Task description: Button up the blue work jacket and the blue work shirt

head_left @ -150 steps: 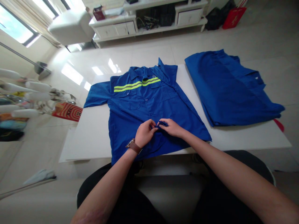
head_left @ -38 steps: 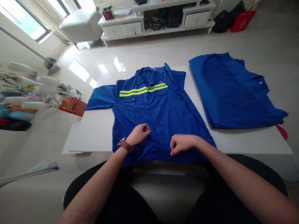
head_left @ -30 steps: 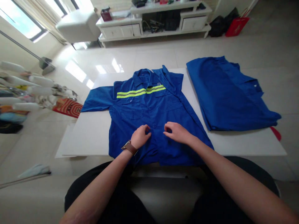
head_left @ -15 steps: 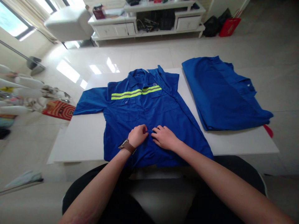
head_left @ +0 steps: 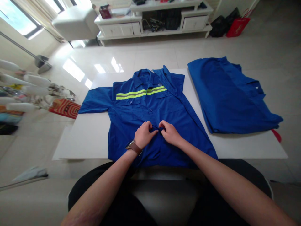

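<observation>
A blue work shirt (head_left: 131, 110) with a yellow and grey reflective stripe lies front up, collar away from me. Its sleeve on the left is spread out; the other is folded over the chest. My left hand (head_left: 144, 134), with a watch (head_left: 134, 147) on the wrist, pinches the shirt's front edge low on the middle. Close beside it on the right, my right hand (head_left: 169, 133) pinches the same front edge. A small fold of cloth is raised between the fingertips. Any button there is hidden by the fingers.
The shirt lies on a white table (head_left: 87, 138). On its right is a folded blue garment (head_left: 230, 97). Beyond stand a white cabinet (head_left: 122, 29), a pale seat (head_left: 75, 23) and a red bag (head_left: 238, 26). A red patterned bag (head_left: 63, 108) is at the left.
Both hands have closed on the shirt's front edge and lifted it slightly; my right fingers were spread before. The whole view has shifted a little, with things now further right.
</observation>
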Demonstrator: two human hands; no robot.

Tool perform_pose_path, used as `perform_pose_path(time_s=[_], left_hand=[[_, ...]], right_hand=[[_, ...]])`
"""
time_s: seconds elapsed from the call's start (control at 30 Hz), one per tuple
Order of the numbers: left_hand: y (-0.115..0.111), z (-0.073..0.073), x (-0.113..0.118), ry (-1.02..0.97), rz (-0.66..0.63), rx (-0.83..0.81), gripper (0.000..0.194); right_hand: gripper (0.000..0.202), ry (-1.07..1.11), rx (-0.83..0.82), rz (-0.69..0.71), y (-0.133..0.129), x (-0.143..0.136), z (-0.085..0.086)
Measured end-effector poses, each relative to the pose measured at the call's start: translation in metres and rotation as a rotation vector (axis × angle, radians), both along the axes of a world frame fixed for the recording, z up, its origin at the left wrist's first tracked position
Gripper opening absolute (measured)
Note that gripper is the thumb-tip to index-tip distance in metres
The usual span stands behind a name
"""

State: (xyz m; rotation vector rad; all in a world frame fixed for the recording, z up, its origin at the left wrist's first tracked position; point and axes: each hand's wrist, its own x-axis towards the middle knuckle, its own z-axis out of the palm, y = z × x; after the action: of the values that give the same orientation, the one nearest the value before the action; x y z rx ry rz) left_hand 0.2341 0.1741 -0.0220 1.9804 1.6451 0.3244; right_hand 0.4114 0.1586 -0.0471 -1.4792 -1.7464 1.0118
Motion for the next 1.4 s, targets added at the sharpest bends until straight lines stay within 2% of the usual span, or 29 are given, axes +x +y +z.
perform_pose_path(time_s=[0.2,0.37,0.5,0.7,1.07,1.23,1.4], left_hand=[[-0.003,0.0,0.002,-0.047,0.031,0.072,0.015],[-0.002,-0.004,0.002,-0.123,0.007,0.079,0.012],[0.0,-0.006,0.002,-0.14,-0.009,0.094,0.017],[0.002,-0.004,0.001,-0.106,-0.023,0.07,0.018],[0.002,0.0,0.001,-0.095,0.024,0.034,0.015],[0.003,-0.002,0.0,-0.077,0.022,0.036,0.014],[0.004,0.0,0.0,-0.082,-0.003,0.046,0.012]], right_hand=[[0.03,0.209,-0.197,-0.046,0.005,-0.007,-0.003],[0.029,0.292,-0.264,-0.087,0.007,-0.006,-0.006],[0.015,0.202,-0.206,-0.096,0.005,-0.005,0.001],[0.01,0.071,-0.035,-0.064,0.0,-0.004,0.01],[0.013,0.009,-0.071,-0.098,0.007,-0.002,0.001],[0.01,-0.037,-0.085,-0.067,0.004,-0.002,0.008],[0.006,-0.097,0.02,-0.023,-0.001,-0.002,0.017]])
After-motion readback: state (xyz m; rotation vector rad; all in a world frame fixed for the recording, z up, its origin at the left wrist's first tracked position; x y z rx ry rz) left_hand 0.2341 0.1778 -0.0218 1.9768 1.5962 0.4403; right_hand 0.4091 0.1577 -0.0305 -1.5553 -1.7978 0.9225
